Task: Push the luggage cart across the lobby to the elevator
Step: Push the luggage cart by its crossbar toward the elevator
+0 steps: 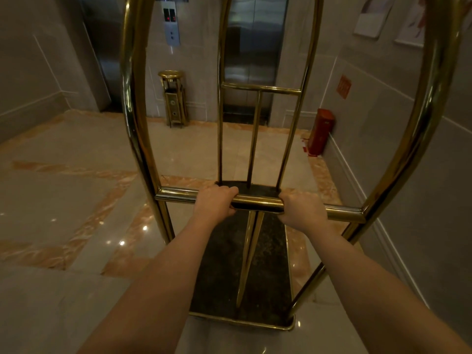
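Observation:
A brass luggage cart [132, 103] with tall arched rails and a dark carpeted deck [224, 264] stands right in front of me, carrying nothing. My left hand [214, 203] grips its horizontal push bar [258, 200] left of centre. My right hand [302, 210] grips the same bar right of centre. Straight ahead, seen through the cart's frame, is a steel elevator door [255, 52], shut. The call panel [171, 24] with red displays is on the wall to its left.
A brass ashtray stand [174, 98] stands against the wall left of the elevator. A red box [321, 132] sits on the floor at the right wall. A second steel door [102, 47] is at the far left. Glossy marble floor [63, 200] spreads to the left.

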The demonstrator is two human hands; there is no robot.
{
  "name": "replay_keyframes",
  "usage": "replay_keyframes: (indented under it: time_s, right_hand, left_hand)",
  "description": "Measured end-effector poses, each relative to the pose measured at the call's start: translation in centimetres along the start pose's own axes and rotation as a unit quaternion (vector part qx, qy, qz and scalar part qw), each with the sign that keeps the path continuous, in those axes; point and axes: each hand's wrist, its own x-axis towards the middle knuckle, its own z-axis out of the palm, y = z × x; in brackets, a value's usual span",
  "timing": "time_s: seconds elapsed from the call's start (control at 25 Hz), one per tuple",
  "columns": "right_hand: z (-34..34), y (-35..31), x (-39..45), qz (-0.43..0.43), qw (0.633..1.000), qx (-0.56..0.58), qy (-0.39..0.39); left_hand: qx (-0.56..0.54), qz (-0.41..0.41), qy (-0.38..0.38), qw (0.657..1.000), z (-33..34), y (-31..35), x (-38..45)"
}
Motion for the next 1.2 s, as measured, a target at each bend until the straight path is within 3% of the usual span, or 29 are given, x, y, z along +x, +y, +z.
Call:
replay_keyframes:
  time_s: [0.52,1.2]
  right_hand:
    - [3.2,6.3,15.8,0.024,1.0,0.002,-0.016]
    - [8.3,15.4,38.0,0.017,1.0,0.006,-0.007]
  left_hand:
    - [0.005,0.025,-0.011,1.0,3.5,-5.3,16.4]
    - [0.019,-0.025,-0.007,0.999,8.7,-11.8,38.8]
